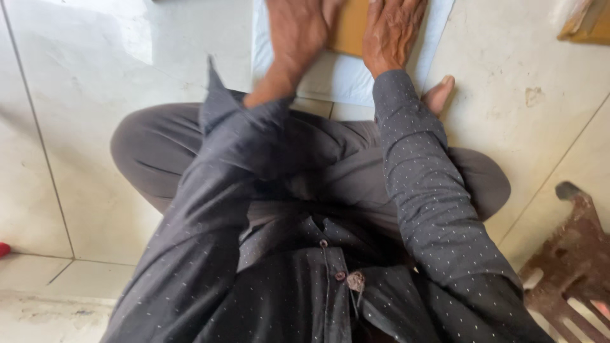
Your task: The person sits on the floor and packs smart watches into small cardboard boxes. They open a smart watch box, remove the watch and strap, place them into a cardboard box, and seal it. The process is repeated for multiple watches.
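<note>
Pressing hands: left hand (297,32) and right hand (392,28) lie flat, fingers spread, gripping nothing.
Brown panel: tan flat piece (349,28) between and under both palms, at the top edge of view; smooth, partly cut off.
White sheet: pale sheet (343,79) beneath the panel, on the tiled floor (95,95).
Containers: none visible.
Surroundings: bare toes (438,95) beside the sheet; rusty metal grate (572,254) at lower right.

The person sits cross-legged on the tiled floor (95,127); a sheet (343,79) lies on the floor before the knees; a flat board (351,28) lies on the sheet; the left hand (295,32) and right hand (394,28) rest flat on it, side by side; a bare toe (440,94) touches the sheet's right edge; a slatted grate (572,267) lies to the right.
</note>
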